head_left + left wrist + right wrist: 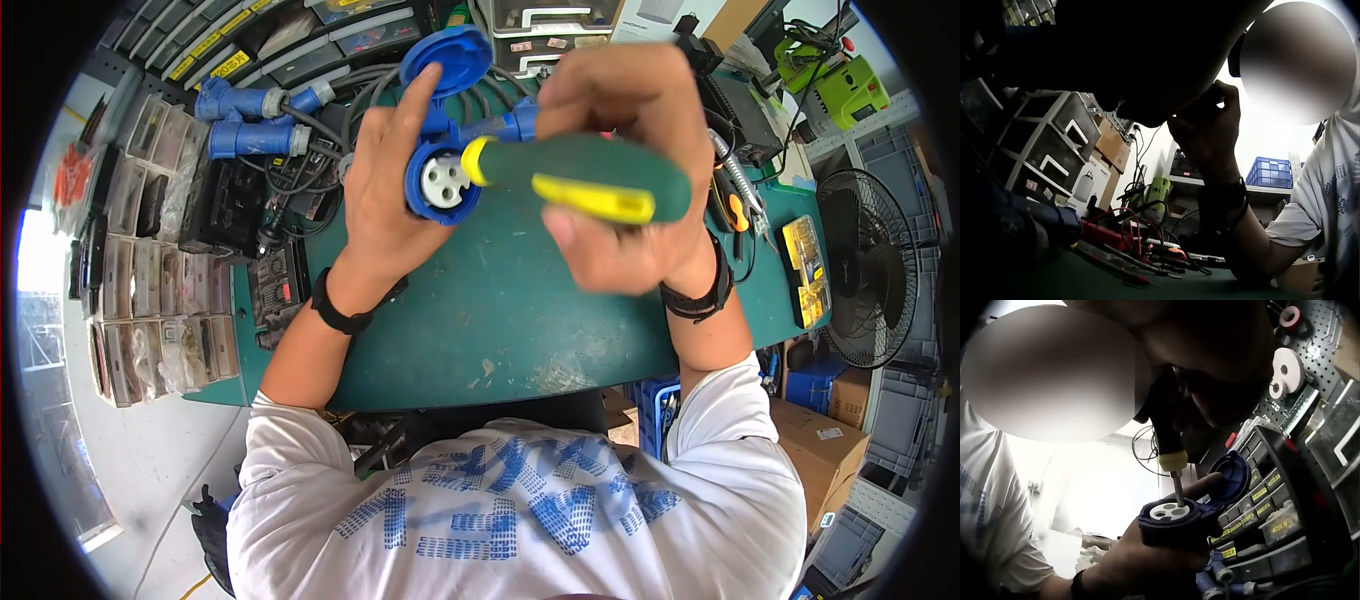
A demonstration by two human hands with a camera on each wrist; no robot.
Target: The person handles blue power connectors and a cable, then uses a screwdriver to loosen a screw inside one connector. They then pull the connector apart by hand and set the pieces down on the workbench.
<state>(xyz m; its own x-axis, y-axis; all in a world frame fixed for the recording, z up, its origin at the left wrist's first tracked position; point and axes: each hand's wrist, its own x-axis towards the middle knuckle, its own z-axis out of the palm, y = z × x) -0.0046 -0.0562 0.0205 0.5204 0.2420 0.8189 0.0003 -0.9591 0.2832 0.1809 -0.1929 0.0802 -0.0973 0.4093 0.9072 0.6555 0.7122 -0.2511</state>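
Observation:
My left hand (383,195) grips a blue industrial socket connector (416,192), its white round insert with several holes facing up. The connector's hinged blue lid (447,62) stands open, the index finger against it. In my right hand (655,105) is a green and yellow screwdriver (590,172), gripped by the handle above the connector. From the right wrist view, the metal shaft (1178,487) points down and its tip meets the white insert (1170,511) near the edge. In the left wrist view the connector is lost in shadow.
Blue plugs (245,138) with grey cables lie at the back left of the green table (450,330). Small-parts drawers (165,290) stand at the left. Pliers with orange handles (737,212), a yellow box of bits (803,270) and a black fan (868,265) are at the right.

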